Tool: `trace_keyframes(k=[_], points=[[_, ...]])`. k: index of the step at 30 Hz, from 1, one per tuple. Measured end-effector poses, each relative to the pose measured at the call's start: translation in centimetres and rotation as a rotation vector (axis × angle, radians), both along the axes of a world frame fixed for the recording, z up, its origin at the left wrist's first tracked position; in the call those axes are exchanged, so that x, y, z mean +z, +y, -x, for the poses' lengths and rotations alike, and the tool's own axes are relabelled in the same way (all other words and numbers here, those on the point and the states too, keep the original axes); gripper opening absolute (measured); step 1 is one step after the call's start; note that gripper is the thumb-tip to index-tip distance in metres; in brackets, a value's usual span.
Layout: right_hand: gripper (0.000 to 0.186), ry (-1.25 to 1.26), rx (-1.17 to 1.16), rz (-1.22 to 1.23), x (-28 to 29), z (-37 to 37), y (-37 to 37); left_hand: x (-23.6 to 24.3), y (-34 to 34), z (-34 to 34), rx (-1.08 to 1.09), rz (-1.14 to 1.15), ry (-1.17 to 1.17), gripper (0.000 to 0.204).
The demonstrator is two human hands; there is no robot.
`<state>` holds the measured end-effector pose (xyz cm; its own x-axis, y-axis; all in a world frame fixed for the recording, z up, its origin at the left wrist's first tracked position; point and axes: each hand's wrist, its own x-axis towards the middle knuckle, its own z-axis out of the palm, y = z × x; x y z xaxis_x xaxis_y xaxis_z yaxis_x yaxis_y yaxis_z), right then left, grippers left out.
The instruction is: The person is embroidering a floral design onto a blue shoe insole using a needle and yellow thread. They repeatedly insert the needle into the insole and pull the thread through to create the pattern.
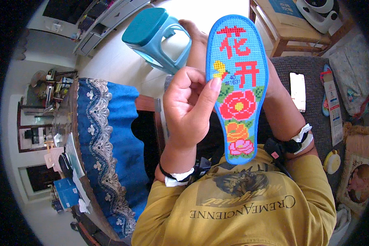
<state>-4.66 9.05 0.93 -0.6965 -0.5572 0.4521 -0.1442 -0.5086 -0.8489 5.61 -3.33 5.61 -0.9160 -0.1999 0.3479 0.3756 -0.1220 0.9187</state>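
Upright in front of me is a blue shoe insole (239, 104) with cross-stitched red characters at its wide upper end and red, orange and pink flowers below. A small yellow stitched patch (219, 67) sits near its left edge. My left hand (189, 104) pinches that left edge, thumb lying on the front face and fingers curled at the side and behind. My right hand (271, 80) reaches up behind the insole's right side; its fingers are hidden there, so whether it grips the insole cannot be seen.
A teal plastic stool (145, 30) stands ahead on the left. Beside me at left is a table draped in blue cloth with lace (110, 143). On the dark seat at right lies a lit phone (297, 92), near a round yellow-rimmed item (332, 161). A wooden chair (285, 43) stands at far right.
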Motion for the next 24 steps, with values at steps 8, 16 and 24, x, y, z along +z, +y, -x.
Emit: trace_keyframes(k=[8, 16, 24], points=[[0.028, -0.190, 0.137, 0.188, 1.9, -0.3, 0.8, -0.8, -1.0, 0.3, 0.039, 0.034, -0.051, 0.011], [0.015, 0.884, -0.790, -0.287, 4.3, -1.5, 0.4, -1.0, -1.4, 1.2, 0.226, 0.221, -0.042, 0.012], [0.011, 0.318, -0.348, 0.049, 4.3, -1.5, 0.1, -3.3, -3.2, 2.8, 0.321, 0.490, -0.165, 0.014]])
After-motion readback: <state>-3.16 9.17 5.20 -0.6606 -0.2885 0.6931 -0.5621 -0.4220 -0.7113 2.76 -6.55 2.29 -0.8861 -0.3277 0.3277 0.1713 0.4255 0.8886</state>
